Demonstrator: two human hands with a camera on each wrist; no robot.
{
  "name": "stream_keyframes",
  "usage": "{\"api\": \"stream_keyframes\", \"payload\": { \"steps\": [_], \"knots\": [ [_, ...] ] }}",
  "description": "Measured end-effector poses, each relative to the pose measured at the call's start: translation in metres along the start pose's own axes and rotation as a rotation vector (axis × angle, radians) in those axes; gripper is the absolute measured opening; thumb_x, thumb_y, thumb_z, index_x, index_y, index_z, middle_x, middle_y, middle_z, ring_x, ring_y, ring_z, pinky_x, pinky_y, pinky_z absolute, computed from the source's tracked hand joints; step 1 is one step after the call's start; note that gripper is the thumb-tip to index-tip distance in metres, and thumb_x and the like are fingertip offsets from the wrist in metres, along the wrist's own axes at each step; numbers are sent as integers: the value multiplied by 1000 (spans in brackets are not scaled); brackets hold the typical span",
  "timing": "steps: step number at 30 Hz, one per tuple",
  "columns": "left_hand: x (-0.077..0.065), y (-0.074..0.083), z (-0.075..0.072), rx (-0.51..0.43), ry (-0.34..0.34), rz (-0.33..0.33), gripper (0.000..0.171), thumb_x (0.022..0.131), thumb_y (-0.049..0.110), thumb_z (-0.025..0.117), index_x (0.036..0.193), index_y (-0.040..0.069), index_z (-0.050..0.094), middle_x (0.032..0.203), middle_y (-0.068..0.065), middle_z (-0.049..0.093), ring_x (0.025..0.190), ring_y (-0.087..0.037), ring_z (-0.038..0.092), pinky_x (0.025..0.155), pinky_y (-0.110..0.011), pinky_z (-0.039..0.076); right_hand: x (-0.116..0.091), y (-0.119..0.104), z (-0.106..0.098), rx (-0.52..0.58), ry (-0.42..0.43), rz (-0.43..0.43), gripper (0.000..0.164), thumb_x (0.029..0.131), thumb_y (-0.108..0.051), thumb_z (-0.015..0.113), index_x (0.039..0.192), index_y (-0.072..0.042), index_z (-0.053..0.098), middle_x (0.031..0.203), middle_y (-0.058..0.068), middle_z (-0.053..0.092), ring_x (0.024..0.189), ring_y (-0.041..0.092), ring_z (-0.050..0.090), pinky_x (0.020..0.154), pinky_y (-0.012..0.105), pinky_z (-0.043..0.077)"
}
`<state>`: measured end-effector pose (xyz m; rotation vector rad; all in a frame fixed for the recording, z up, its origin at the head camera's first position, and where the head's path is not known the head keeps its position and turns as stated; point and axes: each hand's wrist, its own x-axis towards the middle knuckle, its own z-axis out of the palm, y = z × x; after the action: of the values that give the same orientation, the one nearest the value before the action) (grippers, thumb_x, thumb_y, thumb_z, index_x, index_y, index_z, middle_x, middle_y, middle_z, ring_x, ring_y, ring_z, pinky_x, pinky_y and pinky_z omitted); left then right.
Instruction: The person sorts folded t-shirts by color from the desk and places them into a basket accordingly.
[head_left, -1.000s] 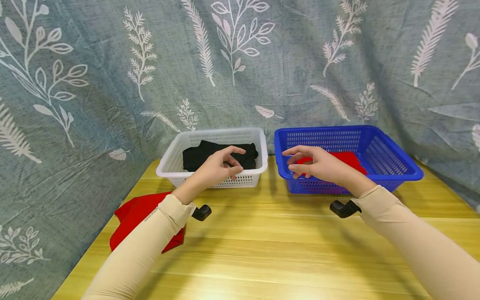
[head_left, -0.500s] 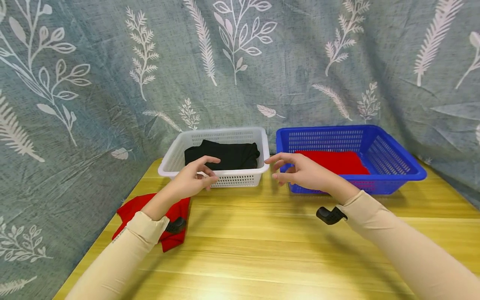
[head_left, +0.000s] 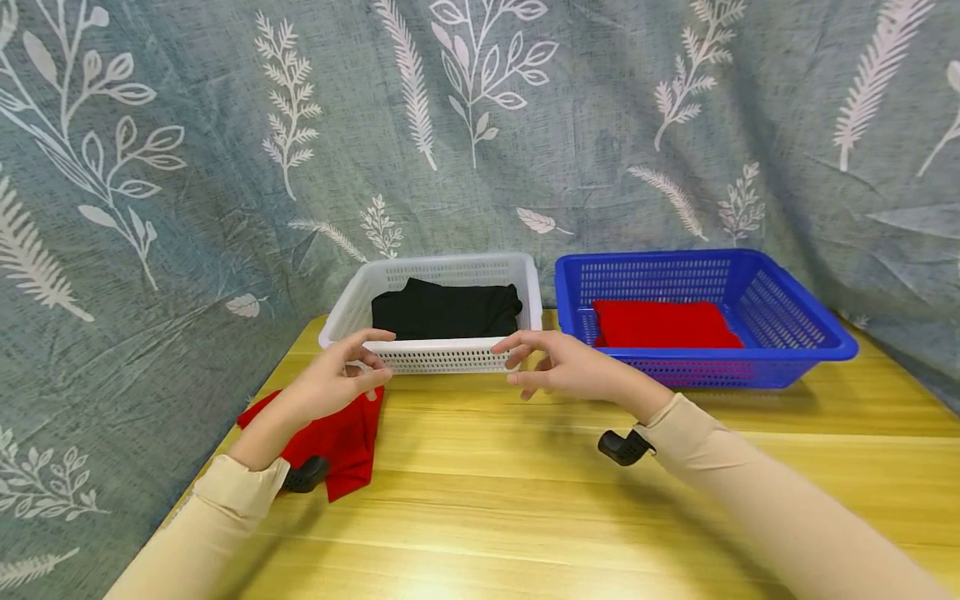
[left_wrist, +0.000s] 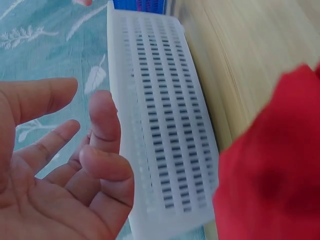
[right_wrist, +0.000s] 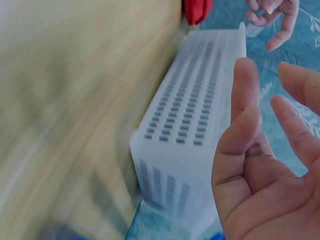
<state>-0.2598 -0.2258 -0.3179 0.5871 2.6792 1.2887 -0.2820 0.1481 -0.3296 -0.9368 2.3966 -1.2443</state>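
My left hand [head_left: 330,385] hovers over a red cloth garment [head_left: 341,442] that lies crumpled on the table at the left; nothing is in its loosely bent fingers. In the left wrist view the red garment [left_wrist: 275,165] fills the lower right, beside the white basket [left_wrist: 165,115]. My right hand [head_left: 558,363] is in the air in front of the white basket [head_left: 442,358], near its right front corner, fingers loosely bent and holding nothing. Inside the white basket rests a folded black garment [head_left: 450,311]. A folded red garment [head_left: 663,325] lies in the blue basket [head_left: 817,342].
The two baskets stand side by side at the back of the wooden table [head_left: 480,500]. Behind them and along the left side hangs a grey-green curtain [head_left: 360,125] with white leaf prints. A small black device [head_left: 626,447] is worn at each wrist.
Both hands have moved left and slightly toward me. The left hand went from the white basket to above the red garment; the right left the blue basket for the white one's front.
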Motion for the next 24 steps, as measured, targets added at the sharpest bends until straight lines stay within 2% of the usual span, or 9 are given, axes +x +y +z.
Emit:
{"api": "stream_keyframes", "payload": {
  "steps": [2, 6, 11, 17, 20, 24],
  "knots": [
    [-5, -3, -5, 18, 12, -7, 55, 106, 14, 68, 157, 11, 48, 118, -20, 69, 83, -38, 70, 76, -40, 57, 4, 0, 7, 18, -21, -3, 49, 107, -18, 67, 154, -10, 55, 143, 26, 62, 96, 36, 80, 86, 55, 63],
    [-18, -9, -17, 54, 49, -35, 56, 106, 13, 68, 157, 11, 47, 118, -21, 68, 82, -35, 69, 73, -35, 55, 12, 2, 21, 60, -68, -23, 50, 107, -16, 67, 154, -9, 53, 146, 29, 58, 97, 43, 79, 93, 57, 63],
    [-35, -21, -29, 86, 88, -72, 57, 106, 13, 67, 159, 10, 45, 121, -22, 68, 83, -30, 69, 77, -40, 58, 25, 4, 36, 102, -113, -39, 50, 107, -13, 67, 155, -6, 52, 149, 34, 54, 93, 37, 80, 91, 54, 64],
    [-57, -37, -36, 112, 116, -115, 59, 106, 14, 67, 159, 7, 43, 122, -23, 71, 81, -23, 68, 70, -34, 52, 39, 0, 54, 106, -145, -18, 51, 107, -16, 67, 155, -9, 52, 148, 33, 55, 87, 24, 81, 90, 51, 65],
    [-68, -46, -40, 119, 127, -148, 59, 107, 16, 66, 160, 7, 43, 121, -22, 70, 80, -22, 67, 68, -32, 51, 46, -2, 64, 109, -156, 0, 51, 107, -19, 68, 155, -11, 53, 147, 31, 58, 86, 25, 81, 89, 49, 65],
    [-82, -58, -45, 140, 143, -173, 58, 108, 17, 65, 160, 4, 42, 118, -21, 69, 77, -22, 67, 64, -31, 48, 55, -5, 75, 131, -172, -1, 51, 106, -15, 69, 154, -9, 53, 144, 31, 59, 87, 33, 82, 84, 45, 66]
  ]
}}
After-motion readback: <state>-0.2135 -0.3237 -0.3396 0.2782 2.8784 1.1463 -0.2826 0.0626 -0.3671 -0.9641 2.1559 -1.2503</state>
